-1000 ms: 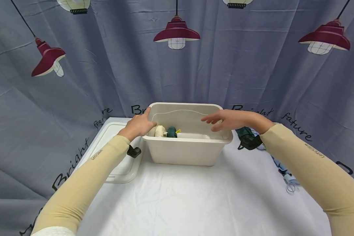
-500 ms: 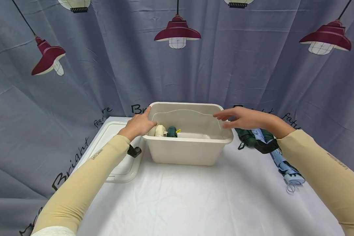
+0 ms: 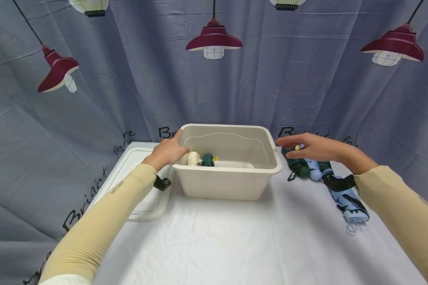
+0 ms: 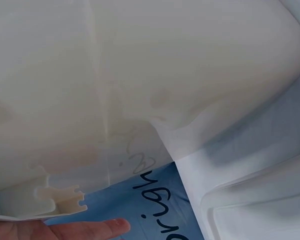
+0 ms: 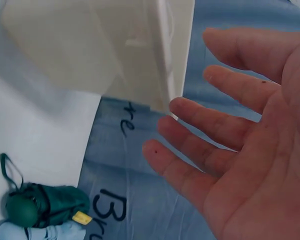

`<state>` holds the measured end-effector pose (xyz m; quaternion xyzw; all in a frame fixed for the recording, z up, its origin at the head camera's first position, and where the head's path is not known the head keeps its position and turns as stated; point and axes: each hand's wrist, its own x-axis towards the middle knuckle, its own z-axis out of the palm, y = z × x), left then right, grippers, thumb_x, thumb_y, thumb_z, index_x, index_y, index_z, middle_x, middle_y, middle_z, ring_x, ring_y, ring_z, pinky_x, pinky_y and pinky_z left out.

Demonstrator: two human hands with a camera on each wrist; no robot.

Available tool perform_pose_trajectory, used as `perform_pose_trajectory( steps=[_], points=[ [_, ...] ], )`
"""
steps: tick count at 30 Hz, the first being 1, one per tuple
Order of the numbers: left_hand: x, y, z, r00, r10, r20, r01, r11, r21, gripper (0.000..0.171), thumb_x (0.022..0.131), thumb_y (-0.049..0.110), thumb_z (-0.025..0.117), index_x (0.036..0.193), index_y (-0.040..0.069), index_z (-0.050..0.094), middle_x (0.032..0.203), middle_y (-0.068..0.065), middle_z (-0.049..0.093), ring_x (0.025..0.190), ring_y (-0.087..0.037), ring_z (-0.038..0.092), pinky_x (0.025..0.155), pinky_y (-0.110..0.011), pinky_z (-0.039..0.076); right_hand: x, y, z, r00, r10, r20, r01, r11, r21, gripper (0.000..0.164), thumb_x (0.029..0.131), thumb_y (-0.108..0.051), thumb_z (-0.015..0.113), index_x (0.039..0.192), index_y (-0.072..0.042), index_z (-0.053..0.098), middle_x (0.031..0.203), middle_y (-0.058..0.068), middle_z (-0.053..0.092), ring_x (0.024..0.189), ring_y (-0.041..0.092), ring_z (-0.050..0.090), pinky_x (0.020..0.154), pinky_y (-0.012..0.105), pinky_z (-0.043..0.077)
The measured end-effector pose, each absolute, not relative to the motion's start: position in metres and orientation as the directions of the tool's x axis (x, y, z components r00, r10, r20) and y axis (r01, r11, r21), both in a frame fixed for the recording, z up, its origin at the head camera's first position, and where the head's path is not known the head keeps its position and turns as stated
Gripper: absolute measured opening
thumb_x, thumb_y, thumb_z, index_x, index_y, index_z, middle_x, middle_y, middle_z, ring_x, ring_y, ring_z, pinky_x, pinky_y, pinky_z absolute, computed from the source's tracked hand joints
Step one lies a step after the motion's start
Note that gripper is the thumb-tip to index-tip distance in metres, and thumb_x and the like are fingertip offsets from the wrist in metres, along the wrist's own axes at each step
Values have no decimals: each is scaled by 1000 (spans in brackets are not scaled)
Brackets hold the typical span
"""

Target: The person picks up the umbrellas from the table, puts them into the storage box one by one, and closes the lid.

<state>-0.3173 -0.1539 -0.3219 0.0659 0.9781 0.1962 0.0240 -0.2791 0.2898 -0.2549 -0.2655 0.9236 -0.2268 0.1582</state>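
A cream plastic bin point(image 3: 221, 185) stands on the white table. My left hand point(image 3: 167, 150) rests on its left rim, fingers extended toward the far corner and thumb reaching over the edge. In the left wrist view, straight fingers point(image 4: 90, 230) lie along the rim. Inside the bin, at the left, are a cream folded umbrella point(image 3: 193, 158) and a dark green one point(image 3: 207, 160) with a yellow tag. My right hand point(image 3: 308, 146) is just beyond the right rim, holding nothing, fingers spread apart in the right wrist view. Below it lies a green folded umbrella point(image 5: 55, 205) with a wrist loop.
Beside the green umbrella lies a light blue one point(image 3: 314, 170), with another blue umbrella point(image 3: 353, 209) nearer the front right. The bin's flat lid point(image 3: 149, 206) lies to the left. A grey-blue curtain point(image 3: 149, 71) with printed lamps hangs behind the table.
My right hand has drawn back rightward from over the bin to outside its right rim, uncovering more of the umbrellas. The left hand and the bin have stayed in place.
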Motion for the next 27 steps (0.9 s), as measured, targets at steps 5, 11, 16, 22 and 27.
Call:
perform_pose_trajectory(
  steps=[5, 11, 16, 22, 27],
  points=[
    [-316, -153, -324, -990, 141, -29, 119, 915, 384, 83, 93, 46, 50, 163, 21, 12, 141, -24, 55, 115, -39, 61, 86, -53, 48, -277, 309, -265, -829, -523, -200, -371, 780, -504, 64, 98, -34, 64, 154, -11, 41, 155, 20, 43, 140, 43, 42, 104, 64, 41],
    [-316, -153, -323, -990, 143, -10, 128, 917, 378, 84, 93, 46, 51, 163, 19, 12, 141, -25, 55, 118, -40, 60, 89, -54, 48, -274, 329, -272, -842, -493, -221, -358, 815, -455, 66, 97, -32, 66, 154, -9, 41, 156, 21, 40, 136, 45, 44, 98, 67, 44],
    [-315, -153, -321, -992, 129, -15, 114, 918, 381, 85, 93, 46, 51, 163, 19, 11, 145, -24, 52, 122, -41, 58, 92, -56, 47, -271, 349, -276, -846, -475, -243, -349, 838, -420, 72, 95, -34, 68, 155, -7, 39, 158, 25, 36, 135, 49, 45, 96, 69, 43],
    [-316, -152, -321, -990, 141, -17, 124, 915, 384, 84, 93, 46, 51, 163, 19, 12, 142, -25, 54, 118, -40, 60, 89, -55, 47, -265, 377, -288, -854, -449, -264, -310, 846, -434, 77, 95, -38, 68, 156, -6, 35, 159, 27, 32, 138, 51, 40, 97, 70, 41],
    [-318, -153, -322, -991, 134, -26, 114, 918, 380, 86, 93, 48, 50, 163, 20, 11, 146, -24, 52, 120, -40, 59, 90, -55, 47, -264, 392, -297, -859, -433, -274, -285, 848, -448, 77, 96, -37, 66, 156, -3, 32, 158, 30, 30, 135, 53, 42, 96, 70, 41]
  ],
)
